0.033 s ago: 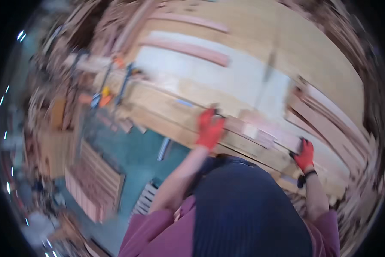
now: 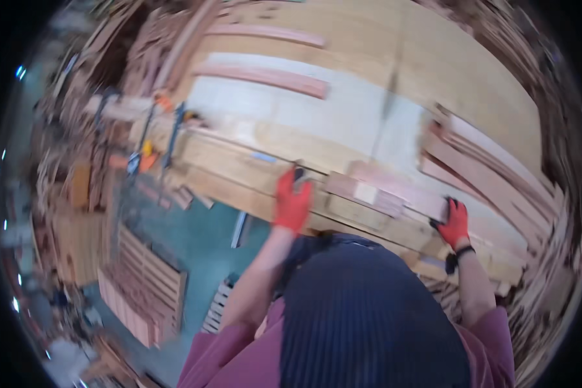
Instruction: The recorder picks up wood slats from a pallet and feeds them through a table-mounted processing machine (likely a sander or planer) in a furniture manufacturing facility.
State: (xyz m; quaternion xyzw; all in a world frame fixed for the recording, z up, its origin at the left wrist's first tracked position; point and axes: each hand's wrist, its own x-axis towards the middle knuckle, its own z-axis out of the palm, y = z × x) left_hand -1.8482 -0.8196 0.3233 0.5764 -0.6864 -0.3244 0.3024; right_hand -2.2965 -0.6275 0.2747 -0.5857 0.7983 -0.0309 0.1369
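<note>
In the middle of the workbench, my left hand (image 2: pixel 293 202) wears a red glove with dark fingertips. Its thumb stands apart from the fingers, over the bench's near edge, just left of a short pinkish wooden board (image 2: pixel 390 205) with a pale square patch (image 2: pixel 365 193). Farther right, the red-gloved right hand (image 2: pixel 454 221) has its fingers and thumb around the right end of a longer pinkish board (image 2: pixel 415 190). That board lies along the far side of the short one. Motion blur hides the fine finger contact.
Two pink wooden strips (image 2: pixel 262 79) lie on the far bench. Blue bar clamps (image 2: pixel 174 136) stand at its left end. Stacked boards (image 2: pixel 478 161) lie to the right. A slatted wooden stack (image 2: pixel 150 278) sits on the green floor (image 2: pixel 203 249) at left. Wood piles surround the bench.
The whole view has shifted a little. My left hand has moved slightly left, away from the short board. The right hand stays at the longer board's end.
</note>
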